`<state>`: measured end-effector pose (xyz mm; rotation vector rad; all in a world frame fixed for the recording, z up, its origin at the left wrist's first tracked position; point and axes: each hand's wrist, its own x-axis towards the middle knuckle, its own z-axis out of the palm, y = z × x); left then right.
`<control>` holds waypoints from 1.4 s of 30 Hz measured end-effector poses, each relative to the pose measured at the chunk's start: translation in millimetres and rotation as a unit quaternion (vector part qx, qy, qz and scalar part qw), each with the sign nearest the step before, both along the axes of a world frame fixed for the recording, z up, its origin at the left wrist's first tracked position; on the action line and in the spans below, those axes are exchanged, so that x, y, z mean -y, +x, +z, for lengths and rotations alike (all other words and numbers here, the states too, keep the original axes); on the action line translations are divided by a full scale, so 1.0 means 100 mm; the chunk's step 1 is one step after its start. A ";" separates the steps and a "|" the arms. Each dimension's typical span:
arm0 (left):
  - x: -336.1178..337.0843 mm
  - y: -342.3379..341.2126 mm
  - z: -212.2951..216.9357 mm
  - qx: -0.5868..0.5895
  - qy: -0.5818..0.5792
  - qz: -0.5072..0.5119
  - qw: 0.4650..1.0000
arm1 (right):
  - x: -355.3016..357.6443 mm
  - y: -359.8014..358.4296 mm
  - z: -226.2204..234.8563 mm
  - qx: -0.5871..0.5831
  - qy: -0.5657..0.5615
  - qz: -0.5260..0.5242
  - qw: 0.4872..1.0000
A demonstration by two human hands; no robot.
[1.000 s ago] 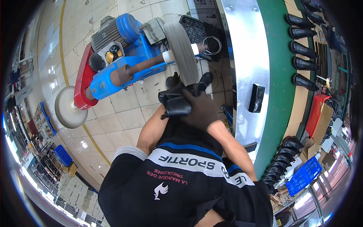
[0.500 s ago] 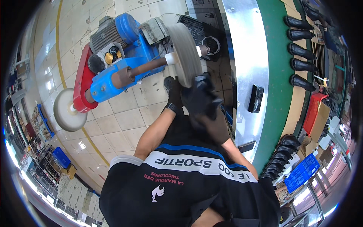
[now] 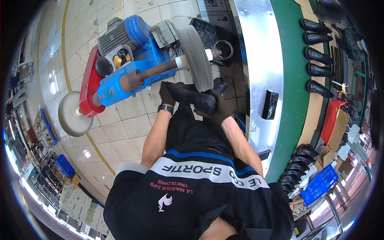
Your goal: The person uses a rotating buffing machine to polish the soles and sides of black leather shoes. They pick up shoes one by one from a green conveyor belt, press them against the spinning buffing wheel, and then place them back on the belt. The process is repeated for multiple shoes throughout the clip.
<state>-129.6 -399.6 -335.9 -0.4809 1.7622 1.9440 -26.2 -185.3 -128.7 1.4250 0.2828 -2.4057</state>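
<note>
A black shoe lies crosswise in my two gloved hands, just under the near edge of the grey-white buffing wheel. My left hand, in a dark glove with a watch at its wrist, is closed round the shoe's left end. At the other end, my right hand, also gloved, has its fingers wrapped round the shoe. The wheel's rim overlaps the shoe in view near the right hand; whether they touch I cannot tell. Its surface is smeared as if spinning.
A blue machine body with a motor carries the wheel's shaft; a second pale wheel sits at its left end. To the right runs a metal ledge with a black box. Several black shoes line the green bench beyond.
The shoe has swung from a blurred, tilted pose at the right to lying crosswise under the wheel. My left hand moved left onto its end; my right hand moved forward.
</note>
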 end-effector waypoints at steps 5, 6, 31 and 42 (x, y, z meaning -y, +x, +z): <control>0.04 -0.22 1.29 -0.258 -0.340 -0.027 0.904 | 0.05 0.10 -0.02 0.030 0.065 0.064 0.995; -0.02 -0.27 1.45 -0.318 -0.393 -0.057 0.861 | 0.06 0.12 0.01 0.043 0.067 0.051 0.995; -1.30 -0.21 3.05 -0.548 -0.299 -0.203 0.755 | 0.31 0.47 0.20 -0.094 0.260 0.198 0.940; -1.85 -0.18 3.61 -0.701 0.038 -0.522 0.485 | -0.13 0.09 0.98 -0.153 0.195 0.036 0.968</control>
